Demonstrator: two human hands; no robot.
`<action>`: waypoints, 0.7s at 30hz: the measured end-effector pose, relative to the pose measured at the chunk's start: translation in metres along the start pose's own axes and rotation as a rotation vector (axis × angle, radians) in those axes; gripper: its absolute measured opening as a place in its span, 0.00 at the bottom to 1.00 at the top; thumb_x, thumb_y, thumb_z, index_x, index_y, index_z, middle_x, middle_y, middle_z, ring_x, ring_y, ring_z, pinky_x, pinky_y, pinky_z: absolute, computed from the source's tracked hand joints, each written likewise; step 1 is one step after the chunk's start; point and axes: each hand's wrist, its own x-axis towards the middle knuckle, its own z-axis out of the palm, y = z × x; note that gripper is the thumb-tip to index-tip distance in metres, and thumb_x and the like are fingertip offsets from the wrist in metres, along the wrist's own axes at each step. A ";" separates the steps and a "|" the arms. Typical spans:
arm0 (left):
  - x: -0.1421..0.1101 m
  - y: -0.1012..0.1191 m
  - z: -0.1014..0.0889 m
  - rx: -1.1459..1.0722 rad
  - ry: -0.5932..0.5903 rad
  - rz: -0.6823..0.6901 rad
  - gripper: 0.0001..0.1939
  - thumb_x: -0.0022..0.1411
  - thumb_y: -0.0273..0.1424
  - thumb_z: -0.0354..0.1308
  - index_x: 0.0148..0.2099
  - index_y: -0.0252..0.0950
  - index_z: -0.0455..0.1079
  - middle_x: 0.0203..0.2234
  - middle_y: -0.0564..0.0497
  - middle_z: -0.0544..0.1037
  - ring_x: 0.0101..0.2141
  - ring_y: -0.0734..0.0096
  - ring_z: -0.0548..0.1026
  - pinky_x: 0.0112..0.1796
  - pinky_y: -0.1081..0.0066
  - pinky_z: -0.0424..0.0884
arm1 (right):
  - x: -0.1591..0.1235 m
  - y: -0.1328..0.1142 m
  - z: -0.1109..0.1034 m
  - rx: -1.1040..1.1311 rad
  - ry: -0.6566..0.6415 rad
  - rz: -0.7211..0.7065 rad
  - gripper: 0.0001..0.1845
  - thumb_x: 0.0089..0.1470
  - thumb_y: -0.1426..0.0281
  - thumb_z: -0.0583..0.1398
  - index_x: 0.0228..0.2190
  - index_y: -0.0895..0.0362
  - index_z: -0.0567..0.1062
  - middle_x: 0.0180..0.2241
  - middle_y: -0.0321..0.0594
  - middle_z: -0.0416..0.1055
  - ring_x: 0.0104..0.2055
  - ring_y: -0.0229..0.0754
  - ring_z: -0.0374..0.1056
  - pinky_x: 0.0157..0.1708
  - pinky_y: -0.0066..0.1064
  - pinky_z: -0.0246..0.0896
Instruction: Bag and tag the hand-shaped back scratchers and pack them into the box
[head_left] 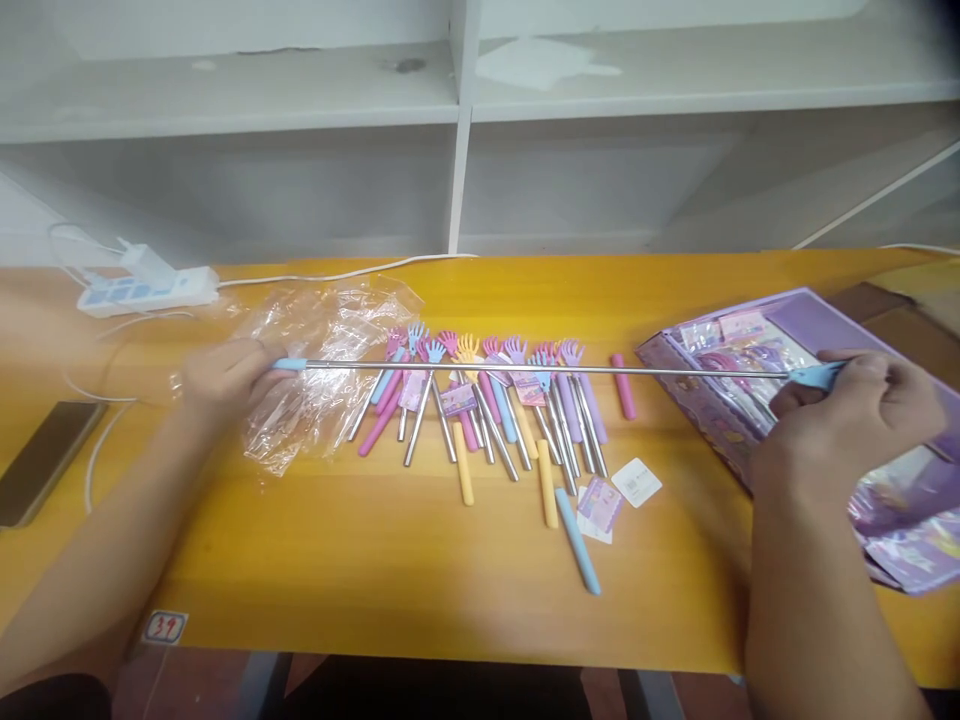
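Note:
Stretched out level above the table is a telescopic back scratcher (525, 370) with a thin metal rod. My left hand (229, 375) is closed round its light blue handle, and my right hand (847, 420) grips the blue claw end. Beneath the rod lies a row of other back scratchers (495, 400) with pink, purple, yellow and blue claws, some with metal rods bare. Loose handle sleeves lie nearby: a blue one (577, 540), a pink one (622, 386) and two yellow ones (463, 465). Printed cards (600, 505) rest beside them.
Crumpled clear plastic bags (300, 350) lie at the left. A purple box (810, 310) holding packaged items stands at the right. A power strip (150, 290) with cables and a dark phone (45, 460) are far left. White shelving (457, 180) rises behind the yellow table (375, 590).

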 end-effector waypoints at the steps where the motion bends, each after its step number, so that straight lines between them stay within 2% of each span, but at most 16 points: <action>1: -0.001 0.001 0.000 -0.016 0.020 -0.011 0.23 0.77 0.53 0.51 0.41 0.42 0.76 0.23 0.55 0.79 0.27 0.72 0.75 0.29 0.73 0.67 | -0.001 0.003 0.001 0.017 -0.005 0.001 0.13 0.60 0.76 0.55 0.24 0.54 0.70 0.20 0.30 0.54 0.17 0.32 0.51 0.16 0.30 0.42; 3: -0.001 0.005 -0.002 -0.065 0.048 -0.012 0.22 0.77 0.52 0.53 0.41 0.42 0.77 0.23 0.54 0.80 0.28 0.72 0.76 0.29 0.73 0.68 | -0.005 0.008 0.002 0.018 0.012 -0.004 0.11 0.59 0.73 0.58 0.24 0.54 0.70 0.20 0.29 0.54 0.16 0.32 0.50 0.16 0.30 0.43; 5: 0.002 0.016 -0.003 -0.119 0.027 0.015 0.20 0.77 0.50 0.55 0.41 0.42 0.77 0.24 0.55 0.81 0.29 0.72 0.77 0.30 0.73 0.69 | -0.012 0.011 0.004 -0.035 0.006 -0.032 0.10 0.58 0.68 0.59 0.25 0.54 0.73 0.20 0.32 0.58 0.17 0.34 0.53 0.16 0.30 0.47; 8: 0.007 0.040 -0.002 -0.169 0.027 0.093 0.17 0.75 0.47 0.59 0.39 0.42 0.79 0.19 0.55 0.78 0.22 0.72 0.73 0.25 0.72 0.65 | -0.032 0.009 0.009 -0.090 -0.150 -0.086 0.11 0.54 0.62 0.61 0.29 0.56 0.77 0.26 0.38 0.68 0.22 0.36 0.60 0.19 0.30 0.57; 9: 0.009 0.048 -0.002 -0.178 0.017 0.082 0.16 0.74 0.46 0.60 0.39 0.41 0.79 0.20 0.54 0.79 0.22 0.72 0.75 0.25 0.72 0.66 | -0.039 0.006 0.011 -0.056 -0.189 -0.067 0.10 0.52 0.61 0.62 0.30 0.56 0.78 0.28 0.38 0.69 0.25 0.37 0.62 0.21 0.30 0.61; 12: 0.011 0.064 -0.002 -0.192 0.068 0.083 0.12 0.72 0.42 0.63 0.36 0.42 0.77 0.20 0.55 0.79 0.21 0.73 0.75 0.24 0.72 0.64 | -0.054 -0.002 0.015 0.071 -0.177 0.005 0.12 0.47 0.60 0.65 0.30 0.55 0.77 0.31 0.40 0.71 0.27 0.38 0.63 0.23 0.33 0.65; 16: 0.008 0.067 -0.006 -0.187 0.128 0.084 0.09 0.69 0.38 0.67 0.37 0.42 0.76 0.19 0.57 0.77 0.20 0.73 0.72 0.24 0.72 0.64 | -0.056 -0.009 0.015 0.111 -0.164 0.077 0.12 0.45 0.61 0.67 0.30 0.55 0.76 0.34 0.43 0.72 0.28 0.39 0.65 0.24 0.34 0.66; 19: 0.005 0.067 -0.008 -0.196 0.107 0.064 0.08 0.68 0.38 0.68 0.38 0.42 0.77 0.19 0.57 0.77 0.21 0.73 0.73 0.24 0.72 0.64 | -0.056 -0.009 0.013 0.100 -0.178 0.084 0.11 0.47 0.62 0.66 0.30 0.56 0.76 0.30 0.39 0.69 0.26 0.38 0.63 0.24 0.33 0.64; 21: 0.004 0.070 -0.008 -0.223 0.101 0.066 0.07 0.67 0.38 0.69 0.39 0.42 0.77 0.20 0.57 0.77 0.21 0.73 0.73 0.25 0.72 0.64 | -0.060 -0.007 0.012 0.063 -0.260 0.037 0.09 0.52 0.63 0.64 0.32 0.56 0.76 0.25 0.34 0.64 0.23 0.36 0.59 0.21 0.31 0.58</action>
